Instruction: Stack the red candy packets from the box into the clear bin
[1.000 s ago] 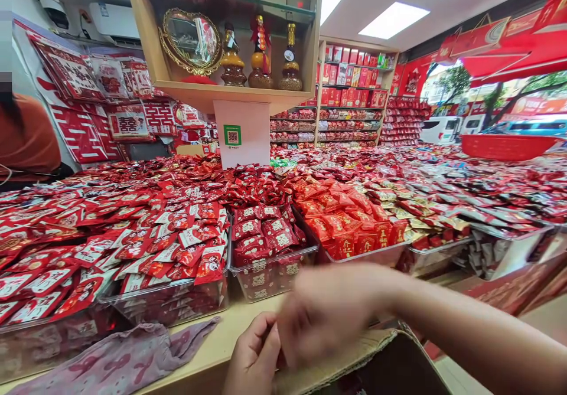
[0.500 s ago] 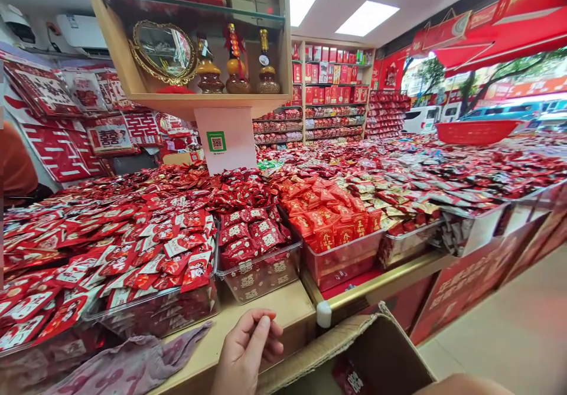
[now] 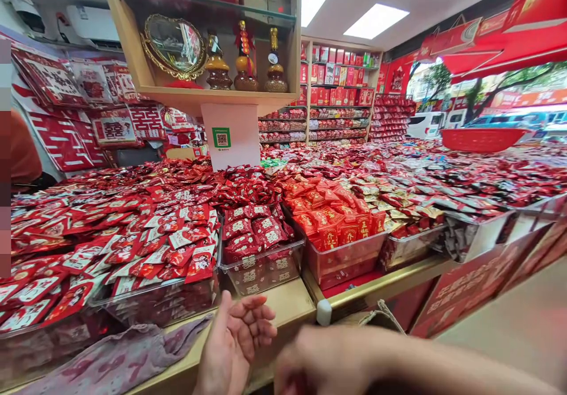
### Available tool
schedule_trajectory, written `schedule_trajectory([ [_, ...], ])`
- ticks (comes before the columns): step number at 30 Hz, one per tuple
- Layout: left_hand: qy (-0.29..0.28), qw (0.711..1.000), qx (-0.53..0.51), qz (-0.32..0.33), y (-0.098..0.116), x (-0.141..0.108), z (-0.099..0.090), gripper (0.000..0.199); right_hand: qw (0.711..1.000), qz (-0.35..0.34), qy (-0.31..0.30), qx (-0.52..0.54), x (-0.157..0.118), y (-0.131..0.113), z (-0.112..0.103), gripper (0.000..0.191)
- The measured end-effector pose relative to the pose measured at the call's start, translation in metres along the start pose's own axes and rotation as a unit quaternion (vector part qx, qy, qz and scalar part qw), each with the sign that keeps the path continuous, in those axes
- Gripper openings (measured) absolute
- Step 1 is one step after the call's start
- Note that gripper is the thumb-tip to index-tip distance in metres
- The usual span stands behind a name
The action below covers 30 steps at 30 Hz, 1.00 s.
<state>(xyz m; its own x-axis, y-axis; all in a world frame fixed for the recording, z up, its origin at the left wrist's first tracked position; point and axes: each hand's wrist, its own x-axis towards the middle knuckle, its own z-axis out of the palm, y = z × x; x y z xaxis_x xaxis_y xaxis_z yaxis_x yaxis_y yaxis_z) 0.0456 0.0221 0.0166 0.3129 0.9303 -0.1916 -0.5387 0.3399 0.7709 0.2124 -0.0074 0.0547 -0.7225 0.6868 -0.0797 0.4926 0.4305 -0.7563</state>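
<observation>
My left hand (image 3: 237, 342) is turned palm up at the front ledge, with its thumb apart and its fingers loosely curled. No item shows in it. Just to its right is my right hand (image 3: 319, 356), smeared by motion, its fingers mostly hidden below the frame. The right forearm crosses in front of a cardboard box (image 3: 386, 318), leaving only a corner of it visible. Ahead of the hands, a clear bin (image 3: 261, 277) holds dark red printed packets (image 3: 254, 229). Another clear bin (image 3: 349, 259) beside it is heaped with bright red packets (image 3: 330, 212).
A crumpled purple cloth (image 3: 119, 359) lies on the wooden ledge (image 3: 287, 306) at left. Red and white packets (image 3: 168, 241) fill the left side. A display cabinet (image 3: 204, 94) overhangs the counter. A red basket (image 3: 482, 140) sits far right. A white-capped gold rail (image 3: 390, 283) edges the counter.
My left hand has opened from a pinch and turned palm up. My right hand has come in from the lower right across the box, toward the left hand. The view has shifted slightly.
</observation>
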Motion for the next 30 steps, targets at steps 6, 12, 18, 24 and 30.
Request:
schedule_trajectory([
  [6,0.035,0.992,0.063,0.099,-0.008,-0.001,0.002,0.035,0.981,0.012,0.160,0.105,0.025,0.024,-0.022,0.025],
  [12,0.118,0.974,0.139,0.132,-0.017,0.006,0.002,0.030,0.925,-0.023,0.258,0.279,0.054,0.035,0.022,0.029],
  [18,0.160,0.965,0.171,0.118,-0.020,0.006,0.002,0.029,0.925,0.019,0.342,0.162,0.061,0.041,0.033,0.035],
  [24,0.169,0.967,0.155,0.109,-0.024,0.001,0.004,0.027,0.920,0.000,0.381,0.094,0.053,0.038,0.034,0.035],
  [30,0.103,0.990,0.060,0.074,-0.016,0.000,0.009,0.033,0.919,-0.031,0.389,-0.050,0.045,0.048,0.031,0.033],
])
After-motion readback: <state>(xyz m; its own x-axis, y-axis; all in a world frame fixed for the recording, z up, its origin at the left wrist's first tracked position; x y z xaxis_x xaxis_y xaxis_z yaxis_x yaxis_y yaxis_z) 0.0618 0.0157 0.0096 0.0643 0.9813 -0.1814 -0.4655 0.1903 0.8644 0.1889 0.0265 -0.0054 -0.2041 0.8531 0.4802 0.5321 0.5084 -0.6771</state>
